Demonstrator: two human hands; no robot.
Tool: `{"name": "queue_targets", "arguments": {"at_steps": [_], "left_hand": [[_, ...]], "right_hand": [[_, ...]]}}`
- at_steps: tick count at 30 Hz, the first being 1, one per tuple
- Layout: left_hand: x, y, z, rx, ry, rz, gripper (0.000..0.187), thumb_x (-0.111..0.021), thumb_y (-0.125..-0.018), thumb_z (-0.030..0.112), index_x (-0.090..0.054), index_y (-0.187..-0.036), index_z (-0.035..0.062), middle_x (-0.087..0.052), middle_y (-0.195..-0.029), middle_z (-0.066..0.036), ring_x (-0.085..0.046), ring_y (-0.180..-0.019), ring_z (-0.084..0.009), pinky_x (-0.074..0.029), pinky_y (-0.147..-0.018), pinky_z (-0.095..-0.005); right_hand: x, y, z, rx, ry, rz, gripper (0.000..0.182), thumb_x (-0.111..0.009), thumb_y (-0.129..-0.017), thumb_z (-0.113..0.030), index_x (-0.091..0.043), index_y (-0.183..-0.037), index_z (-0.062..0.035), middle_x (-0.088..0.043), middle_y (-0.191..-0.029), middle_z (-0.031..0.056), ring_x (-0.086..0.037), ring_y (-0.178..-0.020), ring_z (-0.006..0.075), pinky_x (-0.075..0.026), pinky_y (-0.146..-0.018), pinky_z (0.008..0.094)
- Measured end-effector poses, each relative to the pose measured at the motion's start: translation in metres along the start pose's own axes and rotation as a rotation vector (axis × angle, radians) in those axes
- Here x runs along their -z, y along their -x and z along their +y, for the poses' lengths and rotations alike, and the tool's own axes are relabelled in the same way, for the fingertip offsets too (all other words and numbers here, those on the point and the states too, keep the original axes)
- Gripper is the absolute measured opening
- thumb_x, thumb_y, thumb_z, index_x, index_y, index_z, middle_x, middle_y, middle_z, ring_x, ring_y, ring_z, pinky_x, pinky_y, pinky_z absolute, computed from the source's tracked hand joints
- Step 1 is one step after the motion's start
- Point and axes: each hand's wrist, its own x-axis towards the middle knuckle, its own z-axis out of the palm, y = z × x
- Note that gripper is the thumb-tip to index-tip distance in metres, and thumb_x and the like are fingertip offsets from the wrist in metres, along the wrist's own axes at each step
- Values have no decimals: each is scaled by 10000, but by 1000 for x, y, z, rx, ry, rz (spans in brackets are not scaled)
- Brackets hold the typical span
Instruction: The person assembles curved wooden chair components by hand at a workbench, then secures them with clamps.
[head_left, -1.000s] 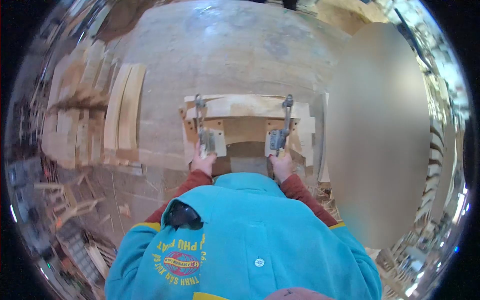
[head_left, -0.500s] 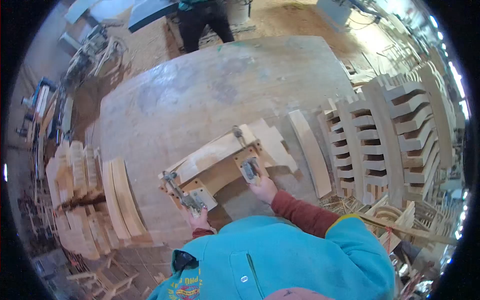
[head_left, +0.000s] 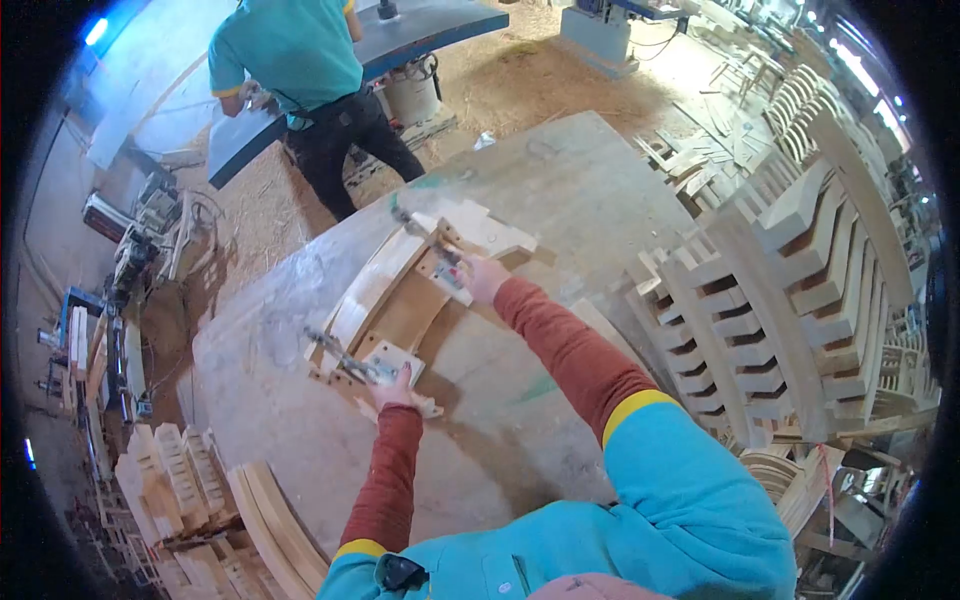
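Note:
A wooden jig [head_left: 385, 300] with a curved wooden piece [head_left: 372, 285] lies over the table [head_left: 290, 330], with a metal toggle clamp at each end. My left hand [head_left: 395, 390] is closed around the left clamp [head_left: 345, 358] at the jig's near end. At the right end, my right hand [head_left: 482, 277] grips the right clamp [head_left: 430, 235]. Both arms are stretched forward. The fingers are partly hidden by the clamps and by their small size in view.
Stacked curved wooden parts [head_left: 780, 300] stand at the right, and more stacks [head_left: 180, 480] at the lower left. Two curved strips [head_left: 275, 525] lie near the table's left edge. A person [head_left: 290, 60] in a teal shirt stands beyond the table at a machine table [head_left: 430, 35].
The jig and both hands have moved forward, away from my body, and my arms have stretched out. The view has shifted, showing more of the other person.

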Motion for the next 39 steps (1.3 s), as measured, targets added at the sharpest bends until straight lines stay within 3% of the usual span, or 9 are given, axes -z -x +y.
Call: {"name": "queue_targets", "arguments": {"at_steps": [2,9,13,17,21,25,27,35,39], "left_hand": [[-35,-36,10,-308,-75,-141,695,-739,-681,102,-324,-1222,-31,-549,-1044,-103,-550,-900,-185,-445,-815,-307],[-65,-24,50,-47,-146,-756,815,-606,-796,117,-71,-1411,134,-429,-1224,-170,-468,-1080,-245,-409,-896,-380],[22,31,31,-204,-383,-486,804,-612,-712,31,-165,-1381,33,-338,-1332,-197,-399,-1184,-296,-348,-968,-365],[131,102,-24,-325,-807,-98,856,-648,-641,123,-189,-1348,-24,-289,-1350,-239,-286,-1256,-360,-232,-1036,-406],[164,179,-61,50,-1377,-142,988,-707,-622,370,-156,-1381,58,-96,-1413,-260,-130,-1293,-439,-199,-1027,-495],[154,207,-40,131,-1595,-260,1034,-687,-621,526,-126,-1403,152,33,-1425,-269,-36,-1295,-483,-175,-1019,-543],[155,204,-39,161,-1615,-289,1032,-680,-624,535,-115,-1406,170,35,-1424,-272,-34,-1292,-490,-172,-1024,-538],[161,194,-37,333,-1583,-383,1088,-693,-587,567,-80,-1412,212,33,-1425,-273,-51,-1291,-491,-198,-1023,-533],[158,188,-46,382,-1597,-336,1059,-693,-590,554,-105,-1407,225,13,-1435,-250,-71,-1299,-468,-209,-1020,-535]], "right_hand": [[10,-33,43,68,68,114,375,-493,-849,-346,-553,-1069,-48,-609,-871,219,-598,-802,352,-468,-712,424],[106,-82,137,-254,-126,88,275,-456,-878,-317,-549,-832,-62,-515,-591,62,-480,-427,144,-416,-392,301],[148,-74,159,-478,-208,211,273,-465,-880,-341,-552,-853,-84,-499,-576,44,-465,-391,117,-391,-331,276],[161,-71,210,-250,169,342,236,-474,-866,-298,-552,-958,-95,-579,-796,124,-576,-647,242,-480,-562,393],[137,-94,273,-126,852,514,275,-504,-828,-245,-540,-1070,-121,-498,-1170,186,-512,-1015,353,-399,-886,467],[139,10,77,157,741,663,464,-572,-719,-141,-489,-1173,-92,-455,-1207,192,-435,-1096,376,-330,-963,436],[125,70,31,473,436,594,449,-563,-666,-26,-497,-1110,-32,-517,-1012,164,-474,-971,340,-380,-881,414],[33,350,-13,-152,-151,-107,430,-528,-740,-99,-503,-1168,-71,-608,-915,150,-590,-803,294,-467,-707,383],[-1,422,-7,-95,-74,-363,443,-529,-735,-113,-505,-1176,-86,-599,-959,153,-586,-824,305,-463,-740,391]]}}
